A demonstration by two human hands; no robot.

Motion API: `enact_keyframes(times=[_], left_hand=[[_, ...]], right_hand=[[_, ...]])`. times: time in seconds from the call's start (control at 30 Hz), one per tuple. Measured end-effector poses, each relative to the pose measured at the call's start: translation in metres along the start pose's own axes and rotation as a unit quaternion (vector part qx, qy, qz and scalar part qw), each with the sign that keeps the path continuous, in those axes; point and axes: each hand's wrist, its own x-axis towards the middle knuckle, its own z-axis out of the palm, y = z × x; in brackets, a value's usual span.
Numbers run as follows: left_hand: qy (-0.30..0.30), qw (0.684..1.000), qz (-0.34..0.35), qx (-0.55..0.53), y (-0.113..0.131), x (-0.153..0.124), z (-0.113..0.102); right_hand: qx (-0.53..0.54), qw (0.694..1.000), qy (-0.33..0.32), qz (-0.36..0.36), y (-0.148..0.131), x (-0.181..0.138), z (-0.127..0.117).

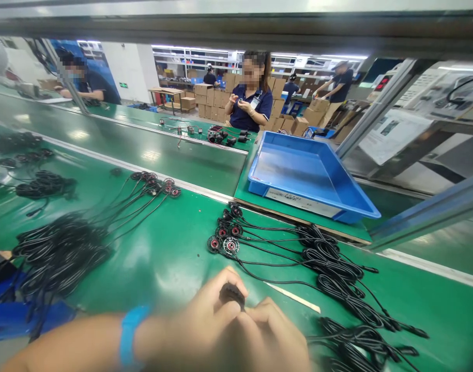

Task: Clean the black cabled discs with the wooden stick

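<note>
My left hand (211, 305), with a blue band on its wrist, grips a small round black part with a ridged edge (232, 294) between thumb and fingers. Close against it, my right hand (277, 328) is closed, its fingertips at the part's lower right edge; blur hides its finer grip. Beyond my hands lie several round black parts with red centres (230, 245), joined to coiled black cables (329, 258) on the right. A thin pale strip (294, 297) lies beside my right hand. More cable coils (352, 336) sit at the lower right.
A blue tray (306, 199) stands at the back right of the green bench (174, 248). On the left are a big cable heap (61, 248) and more round parts (154, 181). A metal post (433, 206) rises at right. A co-worker (252, 106) handles something small across the bench.
</note>
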Motion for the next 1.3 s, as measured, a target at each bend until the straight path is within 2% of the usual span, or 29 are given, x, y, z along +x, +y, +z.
enact_keyframes(times=[0.07,0.13,0.2,0.3,0.4,0.47,0.77,1.1,1.3], left_hand=[[-0.005,1.0,0.001,-0.022,-0.002,0.001,0.001],[-0.017,1.0,-0.001,-0.009,-0.002,0.004,-0.001],[-0.028,0.996,0.026,0.083,-0.001,0.007,-0.006],[-0.073,0.962,0.095,0.244,0.001,0.012,-0.016],[-0.145,0.937,0.134,0.287,0.004,0.015,-0.022],[-0.169,0.931,0.149,0.286,0.004,0.016,-0.022],[-0.115,0.946,0.13,0.273,0.0,0.007,-0.01],[-0.136,0.938,0.163,0.276,-0.005,0.011,-0.014],[-0.144,0.943,0.135,0.266,-0.007,0.006,-0.017]], right_hand=[[0.018,1.0,-0.006,0.013,-0.001,0.002,-0.003],[-0.005,1.0,-0.014,-0.005,-0.001,0.007,-0.008],[-0.09,0.993,-0.004,-0.071,-0.001,0.011,-0.012],[-0.236,0.959,0.023,-0.157,0.002,0.013,-0.015],[-0.292,0.938,0.036,-0.182,0.003,0.01,-0.012],[-0.299,0.934,0.044,-0.193,0.002,0.008,-0.01],[-0.291,0.947,0.077,-0.114,-0.006,-0.007,0.004],[-0.276,0.938,0.045,-0.204,0.003,0.004,-0.008],[-0.284,0.938,0.027,-0.199,0.003,-0.004,-0.003]])
